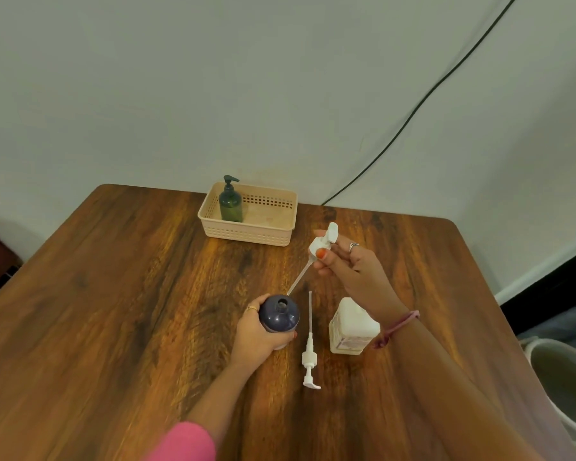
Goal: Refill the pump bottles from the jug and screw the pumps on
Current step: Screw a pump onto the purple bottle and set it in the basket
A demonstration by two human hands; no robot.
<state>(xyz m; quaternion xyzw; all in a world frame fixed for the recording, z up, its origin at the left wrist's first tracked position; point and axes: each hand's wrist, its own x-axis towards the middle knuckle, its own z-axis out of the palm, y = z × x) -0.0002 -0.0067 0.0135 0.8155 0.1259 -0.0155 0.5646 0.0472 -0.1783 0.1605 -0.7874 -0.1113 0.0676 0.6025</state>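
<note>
My left hand [258, 334] grips a dark blue bottle [280, 316] standing upright on the wooden table [113, 294], its mouth open. My right hand [350, 264] holds a white pump [323, 241] tilted above the bottle, the tip of its dip tube close to the bottle's mouth. A second white pump [310, 357] lies flat on the table just right of the bottle. A white jug [353, 326] stands to the right of that, partly behind my right forearm. A green pump bottle [230, 204] with its pump on stands in a beige basket [246, 232].
The basket sits at the table's far edge against the wall. A black cable [413, 114] runs down the wall behind the table. A white bucket [566, 377] stands on the floor past the table's right edge.
</note>
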